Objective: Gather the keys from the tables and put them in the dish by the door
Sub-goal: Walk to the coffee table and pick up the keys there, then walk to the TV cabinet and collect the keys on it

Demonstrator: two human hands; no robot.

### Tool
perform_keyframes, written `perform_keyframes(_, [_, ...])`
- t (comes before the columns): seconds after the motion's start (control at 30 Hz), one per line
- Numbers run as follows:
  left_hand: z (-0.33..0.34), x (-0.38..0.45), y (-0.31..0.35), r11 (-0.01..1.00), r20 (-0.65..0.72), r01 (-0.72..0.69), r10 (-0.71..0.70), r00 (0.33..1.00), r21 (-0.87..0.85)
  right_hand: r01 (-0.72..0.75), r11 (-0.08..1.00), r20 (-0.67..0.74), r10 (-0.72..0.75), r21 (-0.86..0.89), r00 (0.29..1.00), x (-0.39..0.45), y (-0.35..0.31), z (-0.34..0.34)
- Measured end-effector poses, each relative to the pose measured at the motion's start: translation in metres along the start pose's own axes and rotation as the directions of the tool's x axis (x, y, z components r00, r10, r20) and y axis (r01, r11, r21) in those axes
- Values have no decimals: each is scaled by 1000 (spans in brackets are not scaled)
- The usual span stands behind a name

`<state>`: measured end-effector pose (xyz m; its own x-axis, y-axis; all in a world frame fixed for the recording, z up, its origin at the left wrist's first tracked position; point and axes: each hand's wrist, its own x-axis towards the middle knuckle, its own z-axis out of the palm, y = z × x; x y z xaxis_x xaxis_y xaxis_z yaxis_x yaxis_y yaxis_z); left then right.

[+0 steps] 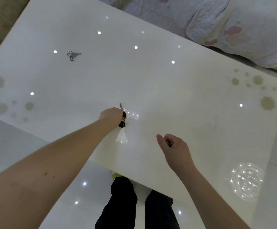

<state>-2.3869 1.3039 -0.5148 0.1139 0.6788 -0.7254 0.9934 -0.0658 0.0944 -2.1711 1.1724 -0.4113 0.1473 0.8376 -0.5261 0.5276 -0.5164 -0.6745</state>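
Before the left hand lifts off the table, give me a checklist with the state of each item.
1. Left hand grips the dark-headed keys: ok, fingers curled round them, blade sticking out past the hand.
2. Keys clear of the table: cannot tell.
3. Right hand holds its keys: ok, metal shows between the curled fingers.
4. Table emptied of keys: not ok, a grey key bunch lies far left.
5. Dish by the door in sight: not ok, not in view.
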Motion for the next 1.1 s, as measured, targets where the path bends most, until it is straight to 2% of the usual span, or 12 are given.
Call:
perform_keyframes(0.1, [-1, -35, -16, 988, -197, -154, 150, 969, -8, 60, 997, 19, -59, -48, 998, -10, -8, -3])
perform_keyframes(0.23, [-11, -102, -39, 954, -542, -299, 235, 807, -32, 98, 993, 30, -96, -69, 995, -31, -26, -7])
perform_keyframes(0.4, [-45, -197, -45, 892, -794, -425, 144, 591, -154, 132, 990, 33, -131, -49, 991, -70, -58, -21])
perform_keyframes(0.47, [-60, -237, -42, 824, -835, -507, 79, 544, -252, 151, 987, 26, -150, -48, 988, -85, -73, -29])
perform_keyframes(0.53, [-75, -280, -38, 733, -847, -573, -8, 532, -367, 166, 985, 22, -166, -38, 986, -102, -89, -36])
perform_keyframes(0.63, [-96, -339, -30, 573, -833, -643, -137, 536, -508, 159, 987, 16, -159, -9, 987, -128, -111, -49])
perform_keyframes(0.7, [-107, -370, -23, 431, -806, -694, -161, 570, -577, 167, 986, 0, -167, -12, 986, -143, -126, -58])
perform_keyframes(0.8, [-120, -402, -10, 133, -727, -716, -80, 682, -686, 185, 983, -34, -185, 3, 982, -162, -144, -70])
perform_keyframes(0.9, [-134, -420, 2, -196, -597, -577, 55, 800, -793, 208, 978, -62, -207, 13, 976, -177, -159, -77])
perform_keyframes(0.93, [-139, -423, 7, -248, -550, -517, 81, 832, -819, 224, 974, -67, -222, 24, 973, -180, -164, -79])
perform_keyframes(0.97, [-142, -424, 11, -256, -506, -473, 79, 859, -843, 241, 970, -71, -238, 34, 969, -183, -169, -81])
perform_keyframes(1.1, [-145, -422, 24, -220, -264, -272, -66, 962, -937, 281, 956, -37, -279, 80, 960, -189, -183, -87])
